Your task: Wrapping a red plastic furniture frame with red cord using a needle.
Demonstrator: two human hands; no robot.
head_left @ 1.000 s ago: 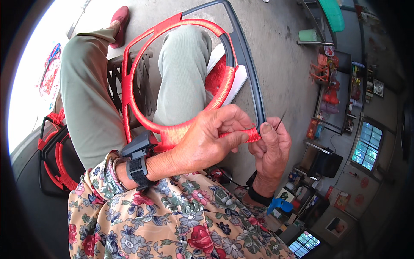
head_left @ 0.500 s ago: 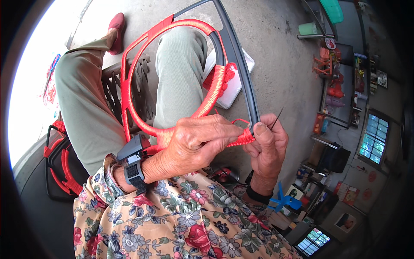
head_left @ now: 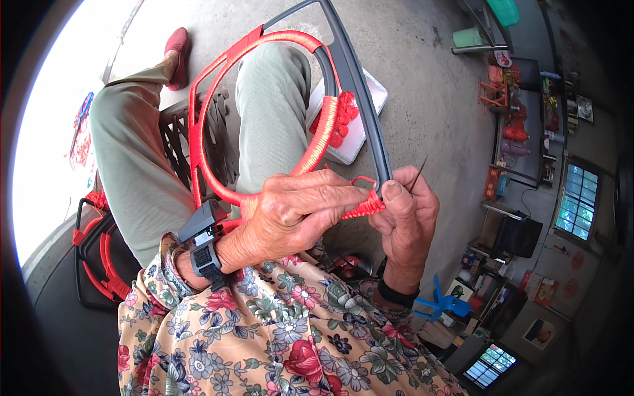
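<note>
A dark frame [head_left: 360, 86] with an inner ring [head_left: 323, 135], both partly wrapped in glossy red cord, leans across my lap. My left hand [head_left: 294, 211] is closed at the frame's near side, its fingertips pinching red cord [head_left: 367, 207] beside the tightly coiled wrapping. A small loose loop of cord rises just above those fingertips. My right hand [head_left: 406, 221] grips the frame's near right corner, thumb pressed on top. A thin, dark, pointed tool [head_left: 421, 171] sticks up between its fingers. Bare dark stretches show on the ring's upper right and along the frame's right bar.
Beyond the ring, a white box [head_left: 366, 99] on the floor holds red pieces. Another red-wrapped dark frame [head_left: 102, 257] lies at my left. A blue stool [head_left: 442, 307] stands at right, near cluttered shelves. A slatted dark seat [head_left: 205, 145] shows between my legs.
The view has shifted slightly. Both hands stay at the same corner, with the left fingertips still against the coiled cord; the grips look unchanged.
</note>
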